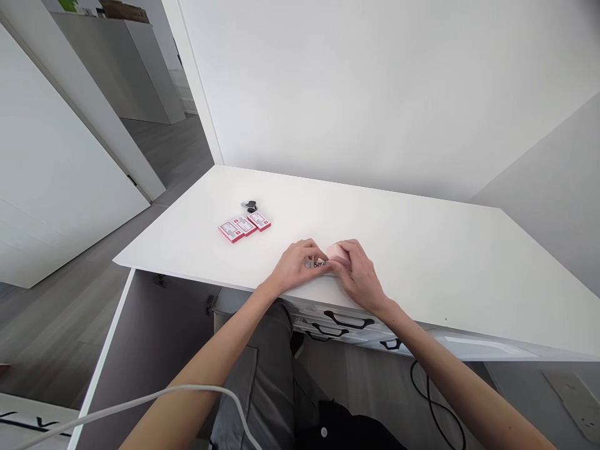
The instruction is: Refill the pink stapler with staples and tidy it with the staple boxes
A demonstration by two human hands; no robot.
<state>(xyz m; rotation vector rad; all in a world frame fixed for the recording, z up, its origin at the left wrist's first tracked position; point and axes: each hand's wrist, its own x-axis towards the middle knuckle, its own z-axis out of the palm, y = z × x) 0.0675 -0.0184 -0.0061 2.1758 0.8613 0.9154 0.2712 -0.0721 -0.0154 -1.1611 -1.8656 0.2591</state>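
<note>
"White wall at the back, white surface in front. What are the hands doing?"

"They work close together, near the front edge of the surface. The right fingers are wrapped round a pink block. The left fingers look pinched on a small shiny thing, just beside the block."

"Do the two things touch?"

"I can't tell. The fingers hide too much. I think it's the fiddly part, with both things handled at once. A good next move would need a steady right hand and a soft, careful pinch on the left."

"What else is on the surface?"

"Three red and white boxes lie in a row, off to the left and a bit farther back. Just behind them is a little black thing, too small to name."

"And the room?"

"Drawers with black handles sit below. Grey floor shows on the left. A white cord bends across the front, and a black cord curls low on the right."
</note>
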